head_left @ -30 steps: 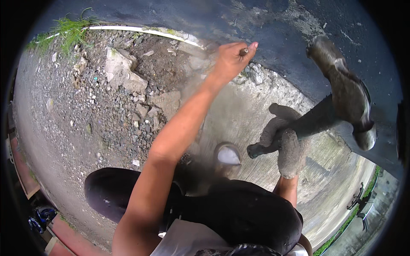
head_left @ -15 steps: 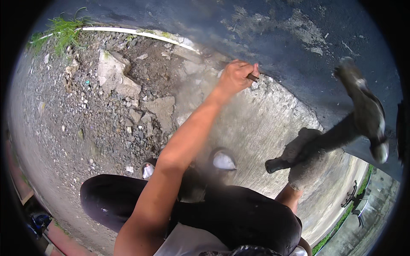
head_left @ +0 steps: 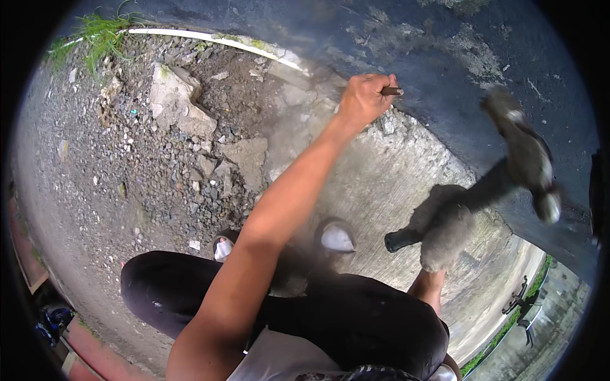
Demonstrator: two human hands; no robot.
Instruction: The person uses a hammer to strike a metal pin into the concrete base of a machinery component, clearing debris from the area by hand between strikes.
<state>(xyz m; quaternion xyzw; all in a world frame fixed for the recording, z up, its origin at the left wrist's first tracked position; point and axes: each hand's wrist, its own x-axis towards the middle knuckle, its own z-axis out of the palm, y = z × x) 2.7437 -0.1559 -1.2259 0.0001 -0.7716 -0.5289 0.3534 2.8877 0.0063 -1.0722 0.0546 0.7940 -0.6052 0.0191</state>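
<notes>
Here, the bare left hand (head_left: 363, 98) gripped a chisel (head_left: 391, 91) against the dark wall (head_left: 445, 82) at upper centre; the gloved right hand (head_left: 445, 225) clutched a blurred hammer (head_left: 518, 159) at right. Striking squarely on the chisel's end would likely protect the knuckles.

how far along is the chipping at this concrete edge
Done: broken slabs and rubble lie loose to the left. In hand: left hand holds a chisel at the concrete edge, the gloved right hand has a hammer raised. Left: the concrete by the chisel looks mostly intact.
</notes>
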